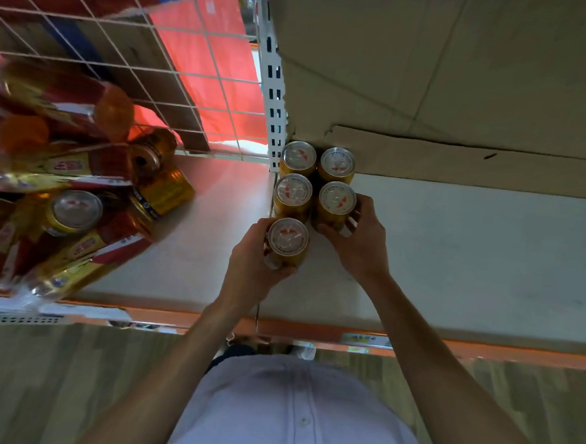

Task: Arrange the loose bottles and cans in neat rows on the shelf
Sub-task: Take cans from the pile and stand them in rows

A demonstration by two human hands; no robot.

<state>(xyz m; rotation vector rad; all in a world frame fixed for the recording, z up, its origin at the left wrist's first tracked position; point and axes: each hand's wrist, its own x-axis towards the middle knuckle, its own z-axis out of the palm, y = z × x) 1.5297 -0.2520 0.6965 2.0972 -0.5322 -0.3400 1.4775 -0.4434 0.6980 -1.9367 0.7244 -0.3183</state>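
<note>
Gold cans (297, 158) stand upright in two rows on the white shelf (454, 252), beside its slotted post (273, 93). The left grip (251, 264) curls round the nearest can (287, 242), heading the left row. The right grip (359, 239) wraps the right row's front can (336, 202). More cans lie in a heap (79, 208) further left.

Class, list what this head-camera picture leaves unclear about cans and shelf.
Head view: the left hand hides the base of its silver-lidded gold can; standing or lifted, unclear.
The heap of gold-and-red packs and cans: blurred, cut by the left edge; uncountable.
The yellow price tag on the orange shelf lip: too small, blurred.
</note>
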